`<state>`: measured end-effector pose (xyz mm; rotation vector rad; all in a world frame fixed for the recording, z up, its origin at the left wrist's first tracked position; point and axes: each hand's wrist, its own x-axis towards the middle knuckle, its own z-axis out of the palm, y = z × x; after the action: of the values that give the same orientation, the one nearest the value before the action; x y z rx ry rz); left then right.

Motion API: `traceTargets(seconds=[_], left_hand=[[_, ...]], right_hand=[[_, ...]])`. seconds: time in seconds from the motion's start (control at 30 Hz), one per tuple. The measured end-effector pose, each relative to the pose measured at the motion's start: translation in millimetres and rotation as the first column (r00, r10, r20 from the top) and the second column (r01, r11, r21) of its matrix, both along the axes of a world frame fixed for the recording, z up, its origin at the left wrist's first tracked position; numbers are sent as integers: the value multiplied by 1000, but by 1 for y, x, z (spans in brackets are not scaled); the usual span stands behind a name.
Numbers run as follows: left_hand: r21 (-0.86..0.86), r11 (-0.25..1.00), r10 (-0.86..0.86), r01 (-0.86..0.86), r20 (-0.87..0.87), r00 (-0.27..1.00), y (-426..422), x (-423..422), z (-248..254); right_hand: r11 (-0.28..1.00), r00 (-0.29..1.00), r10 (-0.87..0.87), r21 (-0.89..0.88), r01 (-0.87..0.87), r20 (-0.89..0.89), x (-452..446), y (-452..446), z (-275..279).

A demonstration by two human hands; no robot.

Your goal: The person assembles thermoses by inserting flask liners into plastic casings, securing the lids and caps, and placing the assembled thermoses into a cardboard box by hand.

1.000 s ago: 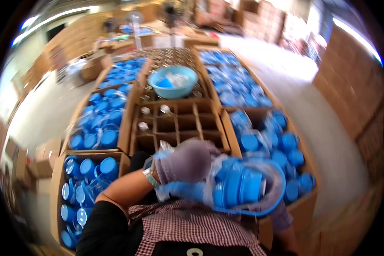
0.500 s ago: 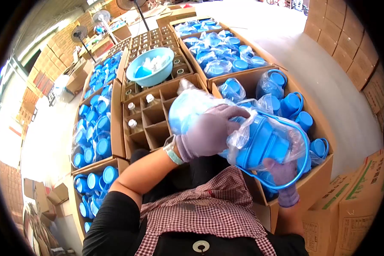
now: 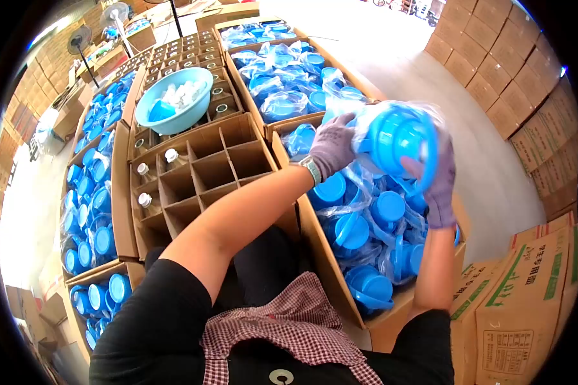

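Note:
A blue plastic jug with a loop handle (image 3: 392,141), wrapped in a clear plastic bag, is held over the carton on my right. My left hand (image 3: 334,146), in a grey-purple glove, is closed on the left end of the wrapping. My right hand (image 3: 438,183), gloved alike, grips the jug from the right near its loop, part of its fingers hidden behind it. Beneath lie several similar blue jugs (image 3: 351,231) in an open cardboard carton (image 3: 315,256), some in clear plastic.
A divided carton (image 3: 192,144) in front holds a few clear bottles with white caps (image 3: 171,155). Behind it, a light blue basin (image 3: 192,115) contains small white pieces and a blue scoop. Cartons of blue jugs stand left and ahead; stacked boxes (image 3: 520,295) at right.
Both hands have lifted the bagged jug up and away from me, and its looped end has turned more toward me. The view has shifted right, exposing more jugs in the carton below.

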<state>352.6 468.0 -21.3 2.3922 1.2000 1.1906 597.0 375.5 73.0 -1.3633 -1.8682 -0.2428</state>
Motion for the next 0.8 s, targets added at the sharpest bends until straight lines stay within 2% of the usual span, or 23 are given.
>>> traceTargets(seconds=[0.03,0.1,0.13,0.17,0.23,0.27,0.3,0.37,0.43,0.47,0.5,0.57,0.63,0.7,0.73,0.8], left_hand=[[-96,991,78,-89,-113,991,5,3,-4],[-243,957,114,-155,-175,978,30,2,-47],[-363,915,133,-173,-134,982,33,-1,-57],[-386,894,154,-230,-218,964,35,-4,-63],[-420,839,183,-347,-383,906,33,-6,-64],[-568,731,99,-379,-461,882,40,-6,-57],[-593,728,76,-344,-428,900,42,-8,-63],[-631,726,41,-273,-358,933,42,-20,-74],[-529,828,86,-184,-204,975,33,-37,-91],[-492,857,101,-149,-122,987,26,-48,-91],[-453,884,113,-116,-35,993,16,-61,-91],[-364,931,83,-31,129,988,-8,-100,-90],[-331,941,106,-69,94,990,-42,-151,-67],[-326,919,242,-221,22,970,-78,-210,-61],[-291,898,326,-330,-63,943,-95,-241,-60],[-388,800,517,-459,56,854,-126,-305,-93]], right_hand=[[996,998,67,-57,-67,-3,-1,28,3],[964,980,198,-177,-200,-28,-10,85,-7],[963,990,122,-249,-101,68,-15,120,-21],[950,984,53,-311,2,168,-22,152,-33],[882,954,113,-470,33,278,-41,193,-46],[838,932,154,-543,53,327,-50,210,-54],[810,922,185,-583,53,339,-57,227,-70],[778,962,173,-629,-3,209,-48,280,-108],[722,911,219,-687,89,348,-53,289,-145],[815,877,214,-574,83,430,-44,290,-195],[599,923,246,-795,97,298,-43,276,-200],[695,999,-30,-719,4,-24,-34,265,-251],[675,984,88,-718,-172,-152,-19,245,-229],[756,964,-67,-643,-120,-258,9,220,-213],[826,987,-10,-558,-81,-158,35,207,-213],[701,994,42,-712,44,104,58,165,-202]])
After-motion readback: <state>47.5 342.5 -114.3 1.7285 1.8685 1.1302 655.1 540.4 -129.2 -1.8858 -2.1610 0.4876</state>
